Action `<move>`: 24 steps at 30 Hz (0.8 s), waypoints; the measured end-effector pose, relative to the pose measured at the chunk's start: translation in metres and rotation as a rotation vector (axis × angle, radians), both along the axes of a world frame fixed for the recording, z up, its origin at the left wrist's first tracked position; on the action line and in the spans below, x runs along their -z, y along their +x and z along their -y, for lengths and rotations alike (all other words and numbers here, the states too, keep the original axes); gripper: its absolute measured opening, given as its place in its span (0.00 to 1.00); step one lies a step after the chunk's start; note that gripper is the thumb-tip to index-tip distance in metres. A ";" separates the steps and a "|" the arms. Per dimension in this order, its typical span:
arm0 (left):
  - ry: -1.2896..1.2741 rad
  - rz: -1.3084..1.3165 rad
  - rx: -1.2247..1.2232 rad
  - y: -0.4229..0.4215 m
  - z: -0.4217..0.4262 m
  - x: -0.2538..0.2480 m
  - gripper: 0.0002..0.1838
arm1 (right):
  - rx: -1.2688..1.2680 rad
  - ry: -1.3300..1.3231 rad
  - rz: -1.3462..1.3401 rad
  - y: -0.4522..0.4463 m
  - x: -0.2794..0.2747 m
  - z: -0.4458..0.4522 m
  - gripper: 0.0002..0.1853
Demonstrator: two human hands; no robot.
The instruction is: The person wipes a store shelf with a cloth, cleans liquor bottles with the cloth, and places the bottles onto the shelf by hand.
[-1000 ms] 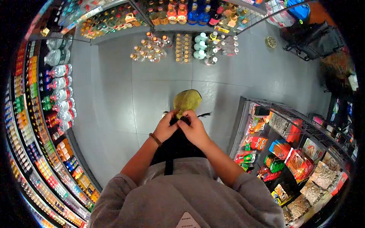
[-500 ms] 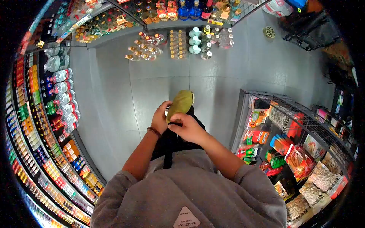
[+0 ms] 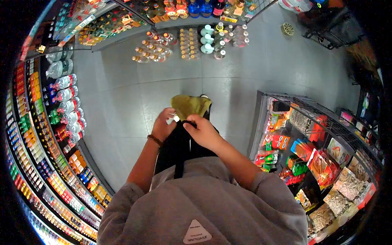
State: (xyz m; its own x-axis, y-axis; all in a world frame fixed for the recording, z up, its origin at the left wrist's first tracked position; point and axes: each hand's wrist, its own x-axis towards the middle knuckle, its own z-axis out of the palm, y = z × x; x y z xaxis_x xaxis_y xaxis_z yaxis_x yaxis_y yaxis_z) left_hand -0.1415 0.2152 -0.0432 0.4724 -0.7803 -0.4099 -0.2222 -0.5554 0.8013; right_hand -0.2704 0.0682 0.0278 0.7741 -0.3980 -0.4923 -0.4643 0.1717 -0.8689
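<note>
Head view: a green cloth item is held at the centre of the frame.
Its lower end is pinched between thumb and fingers of the right hand; the left hand is curled, partly open, by its left edge, any grip there untellable. Two-handed handling appears in hand; a steady right pinch and a surer left hold seem called for. Beyond, bottles are stood on the floor, upper middle.
</note>
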 end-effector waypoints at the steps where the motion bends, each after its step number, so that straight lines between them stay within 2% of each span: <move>1: 0.029 -0.025 0.084 -0.004 0.006 -0.011 0.25 | 0.000 -0.001 -0.003 0.001 0.001 -0.003 0.10; 4: -0.085 0.114 0.166 -0.021 0.017 -0.022 0.28 | -0.099 -0.062 -0.072 0.006 0.003 -0.006 0.10; 6: 0.032 -0.028 0.002 -0.026 0.015 -0.019 0.28 | -0.175 -0.103 -0.020 0.010 0.000 -0.006 0.10; 7: 0.033 -0.030 -0.004 -0.025 0.013 -0.018 0.28 | -0.181 -0.102 -0.022 0.011 -0.001 -0.006 0.10; 13: 0.108 0.120 -0.089 -0.015 0.001 -0.008 0.20 | -0.251 -0.098 0.073 0.014 -0.002 -0.006 0.12; 15: 0.109 0.270 -0.117 -0.013 -0.008 -0.002 0.16 | -0.318 -0.069 -0.055 0.018 -0.010 -0.003 0.12; 18: 0.138 0.339 -0.118 -0.010 -0.018 -0.003 0.16 | -0.299 -0.050 0.048 0.018 -0.010 -0.007 0.12; 19: 0.175 0.371 -0.116 -0.007 -0.020 -0.004 0.15 | -0.348 -0.119 0.045 0.016 -0.003 -0.013 0.12; 21: 0.225 0.335 -0.131 -0.005 -0.027 0.002 0.15 | -0.394 -0.052 0.075 0.018 -0.009 -0.015 0.14; 23: 0.337 0.279 -0.395 -0.008 -0.035 0.017 0.15 | -0.443 -0.020 0.103 0.019 -0.010 -0.021 0.15; 24: 0.318 0.284 -0.397 -0.009 -0.047 0.038 0.15 | -0.448 -0.017 0.105 0.020 -0.015 -0.023 0.16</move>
